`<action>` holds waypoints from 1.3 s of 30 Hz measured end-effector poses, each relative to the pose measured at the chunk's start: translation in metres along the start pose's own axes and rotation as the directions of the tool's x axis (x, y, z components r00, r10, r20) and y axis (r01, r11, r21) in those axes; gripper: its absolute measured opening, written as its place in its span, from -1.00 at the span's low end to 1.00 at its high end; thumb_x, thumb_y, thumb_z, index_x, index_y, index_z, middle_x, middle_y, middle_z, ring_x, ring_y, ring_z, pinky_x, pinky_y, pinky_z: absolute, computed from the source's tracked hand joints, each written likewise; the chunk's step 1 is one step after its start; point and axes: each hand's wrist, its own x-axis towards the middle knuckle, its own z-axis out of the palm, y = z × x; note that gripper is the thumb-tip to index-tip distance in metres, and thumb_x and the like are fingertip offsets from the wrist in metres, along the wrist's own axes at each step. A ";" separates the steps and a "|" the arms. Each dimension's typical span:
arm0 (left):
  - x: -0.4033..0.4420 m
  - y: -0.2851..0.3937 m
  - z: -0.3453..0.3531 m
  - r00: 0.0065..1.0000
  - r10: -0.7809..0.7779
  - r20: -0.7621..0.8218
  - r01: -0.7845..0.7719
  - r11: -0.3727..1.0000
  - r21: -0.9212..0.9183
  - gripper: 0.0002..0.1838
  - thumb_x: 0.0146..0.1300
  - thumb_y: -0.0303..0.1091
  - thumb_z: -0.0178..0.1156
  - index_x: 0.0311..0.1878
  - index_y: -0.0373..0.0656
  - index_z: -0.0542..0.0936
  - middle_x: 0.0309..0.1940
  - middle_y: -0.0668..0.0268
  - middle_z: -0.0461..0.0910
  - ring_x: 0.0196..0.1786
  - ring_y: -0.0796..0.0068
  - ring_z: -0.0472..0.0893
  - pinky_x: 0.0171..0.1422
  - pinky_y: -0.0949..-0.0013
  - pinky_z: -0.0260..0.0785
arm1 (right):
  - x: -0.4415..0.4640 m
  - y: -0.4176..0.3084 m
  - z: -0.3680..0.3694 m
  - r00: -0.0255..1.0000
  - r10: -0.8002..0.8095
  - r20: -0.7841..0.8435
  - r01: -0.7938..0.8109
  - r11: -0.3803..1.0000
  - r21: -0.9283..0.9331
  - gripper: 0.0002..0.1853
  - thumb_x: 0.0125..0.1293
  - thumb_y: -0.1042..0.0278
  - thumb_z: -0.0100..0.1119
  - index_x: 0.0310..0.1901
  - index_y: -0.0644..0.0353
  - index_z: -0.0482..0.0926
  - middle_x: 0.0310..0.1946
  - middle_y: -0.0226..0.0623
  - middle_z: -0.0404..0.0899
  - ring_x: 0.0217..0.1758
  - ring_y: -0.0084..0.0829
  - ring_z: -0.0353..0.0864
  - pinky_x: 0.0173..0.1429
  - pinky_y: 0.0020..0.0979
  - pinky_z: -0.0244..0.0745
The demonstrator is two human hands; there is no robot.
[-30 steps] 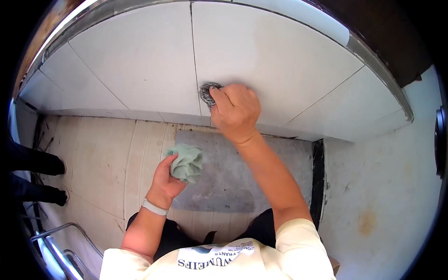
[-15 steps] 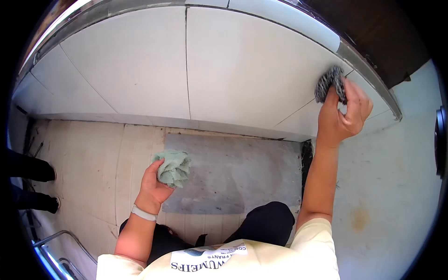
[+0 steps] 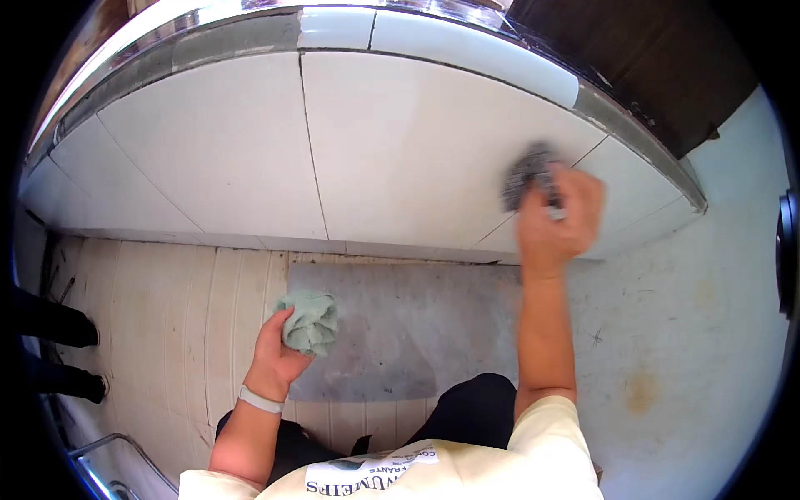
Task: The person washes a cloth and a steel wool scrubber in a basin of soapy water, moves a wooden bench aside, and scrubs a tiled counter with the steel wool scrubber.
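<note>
Gripping blurred, mottled dark-grey scourer: right hand; holding crumpled, many-folded pale-green cloth: left hand

Lower left, we note a bystander's dark trouser legs and dark shoes, with bent metal tubing below them. Across the middle we mark a pale, grooved floor, partly covered by a grey sheet with dark specks. At upper right we find a dark brown panel; beneath it, a pale surface bearing a rusty stain. A black object, not identifiable, borders the right edge.
</note>
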 end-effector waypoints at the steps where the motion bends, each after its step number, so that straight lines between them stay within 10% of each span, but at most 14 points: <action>1: 0.000 -0.001 0.001 1.000 0.000 -0.008 0.000 1.000 0.000 -0.66 0.20 -0.30 -0.06 0.04 -0.19 0.38 -0.02 0.20 0.46 0.04 0.20 0.44 0.13 0.20 0.27 | 0.006 0.006 -0.001 1.000 -0.002 -0.005 0.002 1.000 -0.003 -0.73 -0.29 0.70 0.12 -0.44 0.21 0.55 -0.47 -0.31 0.48 -0.45 -0.34 0.46 -0.36 -0.43 0.37; 3: 0.005 -0.002 -0.004 1.000 0.012 -0.007 -0.012 1.000 -0.010 -0.65 0.20 -0.27 -0.06 0.04 -0.18 0.39 -0.01 0.19 0.46 0.04 0.20 0.44 0.13 0.20 0.27 | 0.022 0.015 -0.006 0.928 0.312 -0.202 -0.306 0.950 0.062 -0.75 -0.27 0.69 0.15 -0.43 0.23 0.54 -0.47 -0.34 0.46 -0.46 -0.39 0.44 -0.38 -0.46 0.37; 10: 0.010 -0.001 -0.009 0.999 -0.020 0.025 0.020 1.000 0.005 -0.64 0.18 -0.29 -0.03 0.04 -0.16 0.39 -0.03 0.21 0.48 0.04 0.21 0.45 0.14 0.18 0.26 | 0.024 -0.081 0.060 0.991 -0.101 -0.084 0.124 0.928 0.351 -0.63 -0.37 0.66 0.04 -0.39 0.09 0.56 -0.56 -0.32 0.42 -0.51 -0.34 0.43 -0.46 -0.37 0.35; 19: 0.006 -0.004 -0.003 0.999 0.001 0.042 -0.001 1.000 0.005 -0.64 0.19 -0.29 -0.05 0.05 -0.17 0.38 -0.02 0.20 0.47 0.06 0.20 0.44 0.15 0.18 0.26 | -0.004 0.023 -0.002 0.988 0.134 -0.083 -0.127 0.989 0.081 -0.66 -0.34 0.64 0.13 -0.39 0.13 0.57 -0.49 -0.31 0.48 -0.45 -0.33 0.47 -0.38 -0.40 0.40; 23: -0.007 -0.005 0.013 0.997 0.026 -0.074 -0.019 0.995 0.094 -0.61 0.23 -0.22 -0.08 0.08 -0.19 0.38 0.01 0.18 0.44 0.06 0.22 0.42 0.16 0.21 0.24 | -0.103 0.034 -0.003 0.918 -0.253 0.305 0.183 0.953 0.242 -0.67 -0.36 0.61 0.10 -0.40 0.15 0.56 -0.49 -0.34 0.47 -0.45 -0.28 0.45 -0.37 -0.33 0.35; 31: 0.004 -0.002 -0.003 0.999 -0.015 -0.040 0.018 0.998 0.060 -0.62 0.22 -0.23 -0.07 0.06 -0.21 0.37 0.00 0.19 0.45 0.04 0.23 0.43 0.14 0.22 0.26 | -0.187 0.038 -0.005 0.781 -0.207 0.589 0.147 0.978 0.148 -0.77 -0.23 0.56 0.08 -0.42 0.15 0.56 -0.52 -0.40 0.44 -0.48 -0.37 0.43 -0.45 -0.38 0.28; 39: 0.004 -0.001 -0.003 0.999 -0.011 -0.034 0.015 0.995 0.101 -0.61 0.23 -0.22 -0.06 0.07 -0.21 0.38 0.01 0.18 0.44 0.05 0.23 0.43 0.14 0.24 0.28 | -0.114 0.035 -0.024 0.918 -0.051 0.394 -0.058 0.964 0.260 -0.71 -0.31 0.64 0.08 -0.41 0.19 0.57 -0.49 -0.33 0.45 -0.47 -0.31 0.43 -0.42 -0.36 0.37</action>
